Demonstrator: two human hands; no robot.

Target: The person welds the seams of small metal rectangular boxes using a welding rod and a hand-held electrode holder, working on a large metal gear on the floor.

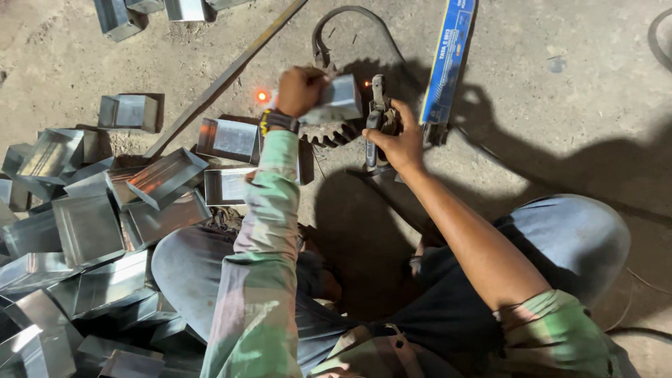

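Note:
My left hand (299,89) grips a small shiny sheet-metal box piece (339,101) and holds it over a dark toothed gear wheel (329,133) lying on the floor. My right hand (396,140) is closed around a welding electrode holder (378,105), its tip pointing up next to the box's right edge. A small orange glow shows at that edge, and a glowing spark (262,96) lies on the floor to the left. A black band sits on my left wrist.
Several folded sheet-metal boxes (91,224) are piled at the left, with more at the top left (119,17). A long metal bar (224,77) lies diagonally. A blue electrode packet (448,59) stands right of the holder. A cable (350,17) loops behind. My knees frame the concrete floor.

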